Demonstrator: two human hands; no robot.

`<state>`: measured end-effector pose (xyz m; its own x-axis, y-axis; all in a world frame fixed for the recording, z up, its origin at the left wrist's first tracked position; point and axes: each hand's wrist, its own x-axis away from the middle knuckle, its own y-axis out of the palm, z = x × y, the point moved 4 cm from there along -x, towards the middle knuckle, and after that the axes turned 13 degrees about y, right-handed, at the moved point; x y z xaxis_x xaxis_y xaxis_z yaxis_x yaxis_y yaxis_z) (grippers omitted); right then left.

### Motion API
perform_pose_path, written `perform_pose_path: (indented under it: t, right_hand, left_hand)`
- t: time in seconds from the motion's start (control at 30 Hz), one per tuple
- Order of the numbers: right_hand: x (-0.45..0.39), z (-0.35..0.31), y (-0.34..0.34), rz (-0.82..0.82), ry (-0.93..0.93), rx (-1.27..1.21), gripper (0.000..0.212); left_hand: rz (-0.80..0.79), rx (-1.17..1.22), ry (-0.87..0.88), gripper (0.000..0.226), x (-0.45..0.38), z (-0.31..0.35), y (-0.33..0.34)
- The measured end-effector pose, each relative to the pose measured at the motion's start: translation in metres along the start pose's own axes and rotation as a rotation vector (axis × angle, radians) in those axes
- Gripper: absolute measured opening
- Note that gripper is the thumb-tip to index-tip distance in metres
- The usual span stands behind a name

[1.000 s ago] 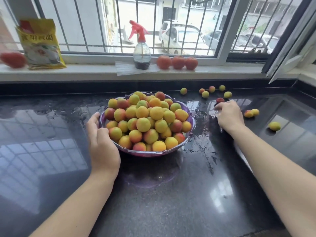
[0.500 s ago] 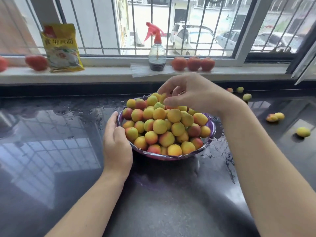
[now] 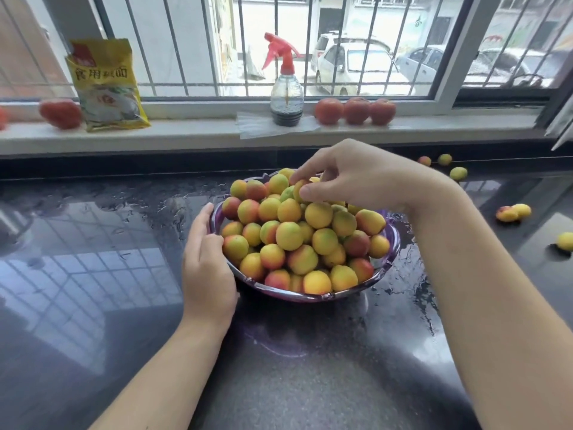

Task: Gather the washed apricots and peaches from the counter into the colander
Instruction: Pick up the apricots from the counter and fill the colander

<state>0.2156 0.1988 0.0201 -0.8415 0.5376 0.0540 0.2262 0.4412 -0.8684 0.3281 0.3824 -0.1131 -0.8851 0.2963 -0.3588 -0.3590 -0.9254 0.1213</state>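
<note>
Wet black counter (image 3: 93,274) carries a purple colander (image 3: 391,243) heaped with apricots and peaches, while a yellow packet (image 3: 107,85) printed with Chinese characters, too blurred to read surely, stands on the windowsill. Left hand (image 3: 207,268) lies with relaxed fingers against the colander's rim; right hand (image 3: 356,178) pinches one apricot (image 3: 299,189) over the heap. Loose fruit (image 3: 511,212) lies well apart at the right.

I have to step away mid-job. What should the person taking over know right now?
Left hand rests open against the purple colander's rim, steadying it.
Right hand hovers over the heap, pinching one small fruit at the top of the pile.
Done: most fruit is heaped in the colander.
Left: three loose fruits by the back wall, a touching pair and a single one on the wet counter, all right of the colander.
</note>
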Motion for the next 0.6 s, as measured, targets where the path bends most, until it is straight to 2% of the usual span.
perform_pose_path:
  t: [0.1, 0.23, 0.33, 0.47, 0.53, 0.6]
  right_hand:
    - [0.004, 0.005, -0.006, 0.027, 0.028, -0.117, 0.029]
    - [0.004, 0.036, -0.035, 0.314, 0.117, -0.361, 0.022]
    - [-0.005, 0.091, -0.048, 0.514, 0.285, -0.463, 0.015]
    - [-0.019, 0.178, -0.044, 0.671, 0.583, -0.621, 0.019]
    - [-0.028, 0.204, -0.034, 0.704, 0.641, -0.597, 0.025]
    - [-0.042, 0.214, -0.019, 0.639, 0.629, -0.552, 0.027]
  left_hand:
    - [-0.003, 0.026, -0.012, 0.062, 0.001, 0.001, 0.001]
    - [0.016, 0.077, -0.060, 0.056, -0.001, -0.003, -0.002]
    - [-0.008, 0.160, -0.102, 0.047, -0.003, -0.007, -0.001]
    - [-0.030, 0.191, -0.097, 0.040, -0.004, -0.004, 0.004]
    - [-0.017, 0.190, -0.085, 0.039, -0.006, -0.005, 0.004]
    - [-0.009, 0.188, -0.070, 0.038, -0.008, -0.006, 0.004]
